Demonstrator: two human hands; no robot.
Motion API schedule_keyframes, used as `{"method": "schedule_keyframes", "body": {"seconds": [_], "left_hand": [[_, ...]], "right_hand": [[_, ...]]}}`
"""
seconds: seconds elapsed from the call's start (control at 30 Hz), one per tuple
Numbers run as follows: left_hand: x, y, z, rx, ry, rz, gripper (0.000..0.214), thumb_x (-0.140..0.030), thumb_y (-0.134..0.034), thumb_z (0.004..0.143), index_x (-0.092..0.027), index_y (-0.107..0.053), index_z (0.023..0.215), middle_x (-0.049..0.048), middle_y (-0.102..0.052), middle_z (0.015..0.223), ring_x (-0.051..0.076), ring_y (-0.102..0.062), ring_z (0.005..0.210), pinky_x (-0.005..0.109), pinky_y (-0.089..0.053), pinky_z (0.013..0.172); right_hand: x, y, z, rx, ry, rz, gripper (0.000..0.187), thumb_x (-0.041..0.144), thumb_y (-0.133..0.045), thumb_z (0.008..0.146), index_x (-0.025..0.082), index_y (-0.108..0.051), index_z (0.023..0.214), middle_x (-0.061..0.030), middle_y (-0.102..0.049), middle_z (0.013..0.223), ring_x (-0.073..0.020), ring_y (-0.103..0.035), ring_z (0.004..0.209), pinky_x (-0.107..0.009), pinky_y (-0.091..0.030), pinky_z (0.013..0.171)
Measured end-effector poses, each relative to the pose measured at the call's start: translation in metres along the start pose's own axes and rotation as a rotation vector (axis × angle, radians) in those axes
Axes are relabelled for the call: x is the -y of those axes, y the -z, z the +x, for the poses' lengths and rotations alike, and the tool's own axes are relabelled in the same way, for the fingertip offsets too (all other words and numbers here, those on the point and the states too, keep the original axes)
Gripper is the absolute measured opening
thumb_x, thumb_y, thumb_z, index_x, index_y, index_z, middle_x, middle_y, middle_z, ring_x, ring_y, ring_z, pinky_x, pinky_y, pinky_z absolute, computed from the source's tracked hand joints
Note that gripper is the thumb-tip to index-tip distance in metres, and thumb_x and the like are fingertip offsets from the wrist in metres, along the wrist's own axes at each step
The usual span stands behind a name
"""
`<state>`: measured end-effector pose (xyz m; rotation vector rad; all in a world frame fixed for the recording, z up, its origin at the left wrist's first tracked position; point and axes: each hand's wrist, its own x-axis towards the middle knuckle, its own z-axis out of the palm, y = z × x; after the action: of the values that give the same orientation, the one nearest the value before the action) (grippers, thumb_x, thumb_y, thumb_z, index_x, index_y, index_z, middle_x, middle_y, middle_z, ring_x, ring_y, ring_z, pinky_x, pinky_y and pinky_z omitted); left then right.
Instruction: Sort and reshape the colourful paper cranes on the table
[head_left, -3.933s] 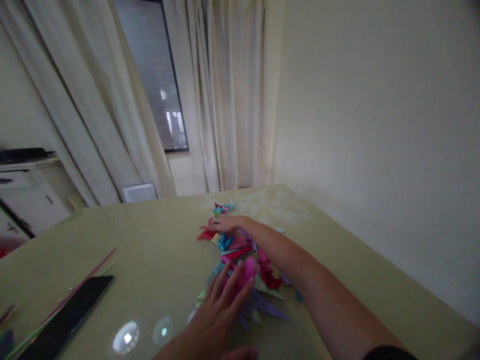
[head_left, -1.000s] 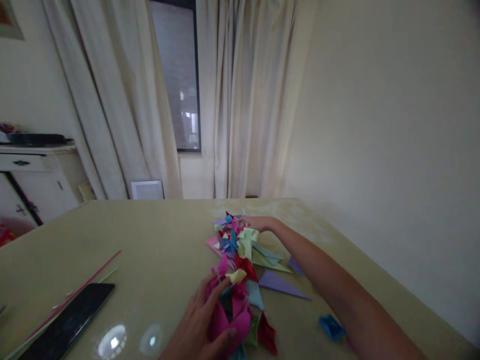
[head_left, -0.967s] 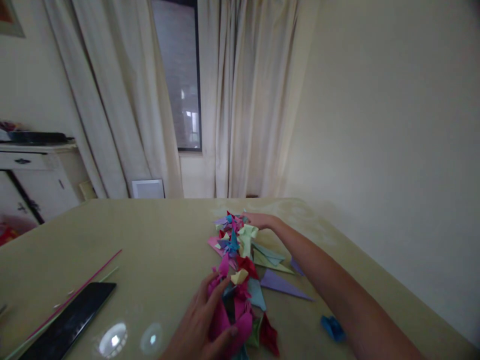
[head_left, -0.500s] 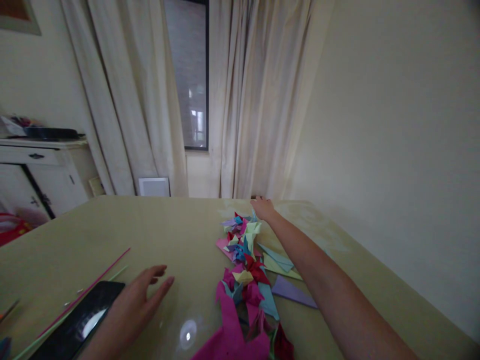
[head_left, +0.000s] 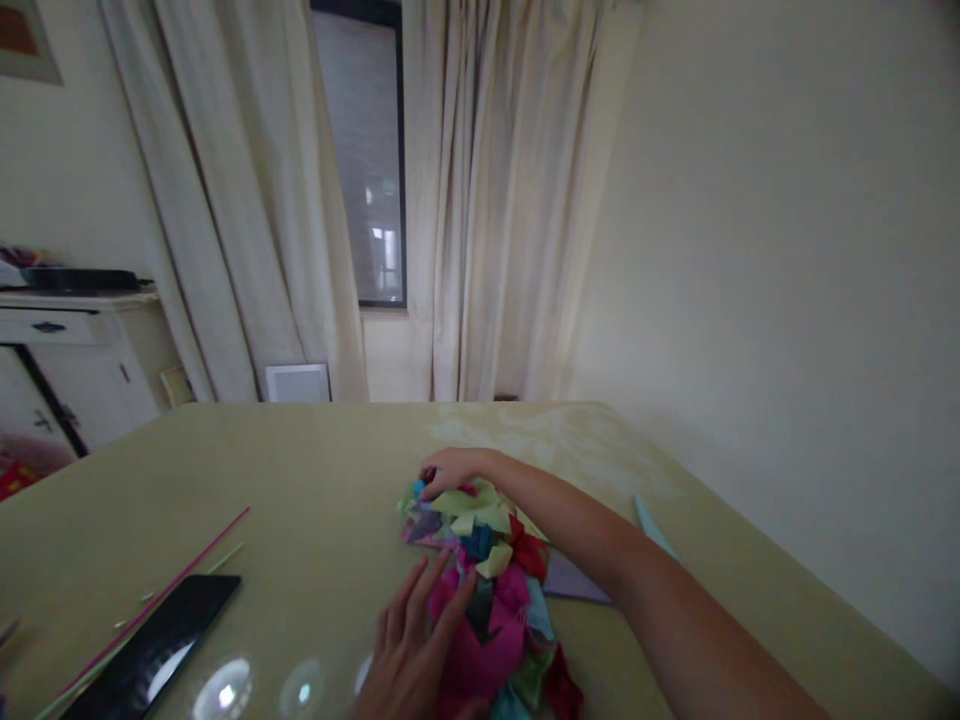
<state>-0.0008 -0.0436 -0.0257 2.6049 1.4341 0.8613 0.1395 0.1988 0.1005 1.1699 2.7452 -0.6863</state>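
A heap of folded coloured paper pieces (head_left: 491,580) in pink, red, blue, green and yellow lies on the yellowish table (head_left: 315,480). My right hand (head_left: 448,468) curls round the far end of the heap, fingers bent over the top pieces. Against the near left side of the heap my left hand (head_left: 411,650) lies flat, its fingers stretched onto a large pink piece (head_left: 476,650). A purple paper triangle (head_left: 574,582) pokes out under my right forearm, and a pale blue piece (head_left: 651,525) lies apart to the right.
A black phone (head_left: 154,655) lies at the near left, with thin pink and green sticks (head_left: 161,585) beside it. Curtains and a window stand behind the table. A white cabinet (head_left: 67,360) is at the far left. The wall runs along the table's right edge.
My right hand has come back from the table's far edge, dragging the far pieces toward me into a tighter heap. My left hand has returned from near the phone to the heap.
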Motion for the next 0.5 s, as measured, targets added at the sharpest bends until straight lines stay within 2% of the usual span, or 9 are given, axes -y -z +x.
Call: {"method": "schedule_keyframes", "body": {"seconds": [0.07,0.13,0.2,0.3,0.33,0.4,0.47,0.5], "left_hand": [[-0.009,0.016,0.003,-0.115,0.013,0.029,0.106,-0.045,-0.080,0.080,-0.047,-0.018,0.166,0.0065,-0.020,0.176,0.046,-0.023,0.158,0.065,-0.037,0.120],[-0.013,0.027,0.006,-0.188,0.055,0.031,0.101,-0.043,-0.076,0.084,-0.046,-0.017,0.166,0.0067,-0.020,0.175,0.044,-0.021,0.159,0.065,-0.036,0.119],[-0.012,0.030,0.008,-0.207,0.093,0.017,0.099,-0.042,-0.073,0.086,-0.042,-0.015,0.167,0.0086,-0.021,0.175,0.043,-0.022,0.159,0.064,-0.037,0.119],[-0.003,0.026,0.008,-0.163,0.091,-0.016,0.102,-0.048,-0.073,0.085,-0.036,-0.013,0.168,0.0127,-0.032,0.170,0.041,-0.035,0.153,0.060,-0.042,0.116],[0.001,0.024,0.008,-0.139,0.088,-0.028,0.103,-0.051,-0.073,0.085,-0.034,-0.014,0.168,0.0135,-0.039,0.167,0.040,-0.042,0.149,0.058,-0.044,0.115],[0.006,0.022,0.007,-0.088,0.104,-0.040,0.100,-0.054,-0.071,0.085,-0.030,-0.019,0.167,0.0137,-0.052,0.158,0.038,-0.053,0.141,0.056,-0.046,0.112],[0.009,0.024,0.007,-0.039,0.139,-0.030,0.091,-0.053,-0.067,0.087,-0.028,-0.028,0.165,0.0130,-0.060,0.150,0.038,-0.058,0.135,0.056,-0.046,0.110],[0.010,0.026,0.008,-0.019,0.154,-0.022,0.086,-0.052,-0.065,0.088,-0.028,-0.032,0.163,0.0127,-0.063,0.147,0.038,-0.059,0.133,0.057,-0.046,0.109]], "right_hand": [[0.009,-0.005,-0.023,0.024,0.114,0.038,0.022,0.027,-0.084,0.085,0.018,-0.077,0.103,-0.0008,-0.079,0.101,-0.0167,-0.071,0.093,-0.022,-0.051,0.081],[0.018,-0.009,-0.055,0.022,0.266,0.087,0.018,0.019,-0.074,0.092,0.018,-0.075,0.109,-0.0020,-0.078,0.106,-0.0165,-0.071,0.099,-0.023,-0.051,0.088],[0.028,-0.013,-0.094,0.003,0.392,0.118,0.022,0.017,-0.065,0.097,0.017,-0.072,0.118,-0.0048,-0.077,0.111,-0.0171,-0.071,0.103,-0.025,-0.050,0.093],[0.044,-0.015,-0.159,-0.022,0.458,0.125,0.031,0.028,-0.064,0.101,0.018,-0.067,0.130,-0.0076,-0.074,0.121,-0.0189,-0.070,0.110,-0.027,-0.050,0.100],[0.048,-0.016,-0.181,-0.043,0.453,0.110,0.034,0.032,-0.065,0.101,0.020,-0.066,0.133,-0.0083,-0.073,0.126,-0.0202,-0.068,0.116,-0.029,-0.049,0.104],[0.051,-0.020,-0.227,-0.174,0.365,0.032,0.042,0.041,-0.070,0.098,0.023,-0.066,0.136,-0.0108,-0.065,0.141,-0.0251,-0.059,0.133,-0.036,-0.043,0.115],[0.046,-0.030,-0.273,-0.322,0.178,-0.060,0.048,0.047,-0.071,0.097,0.027,-0.064,0.141,-0.0116,-0.050,0.160,-0.0303,-0.045,0.148,-0.045,-0.035,0.122],[0.040,-0.038,-0.296,-0.359,0.082,-0.092,0.050,0.050,-0.070,0.097,0.029,-0.063,0.142,-0.0114,-0.046,0.163,-0.0320,-0.043,0.150,-0.049,-0.033,0.124]]}}
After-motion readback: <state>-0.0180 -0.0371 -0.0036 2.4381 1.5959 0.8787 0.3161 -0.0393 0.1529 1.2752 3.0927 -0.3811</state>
